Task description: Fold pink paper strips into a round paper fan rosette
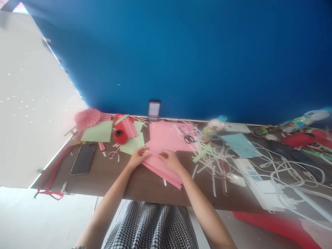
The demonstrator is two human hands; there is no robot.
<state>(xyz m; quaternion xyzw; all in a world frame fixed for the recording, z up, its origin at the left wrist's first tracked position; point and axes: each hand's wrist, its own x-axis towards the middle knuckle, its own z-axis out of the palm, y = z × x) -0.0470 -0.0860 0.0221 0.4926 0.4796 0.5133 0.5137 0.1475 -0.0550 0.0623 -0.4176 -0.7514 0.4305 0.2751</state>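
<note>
The left hand [139, 155] has its fingers curled together, clamped on one end of the pleated pink paper [163, 169]. The right hand [169, 159] appears to pinch the paper's far edge, though blur and the hand's own back hide the exact contact. The paper spans between the fingers and slants nearer below them. A pink sheet [166, 136] lies just beyond the fingertips.

No legible lettering or numbers; screen of propped phone [154, 110] pixelated.
</note>
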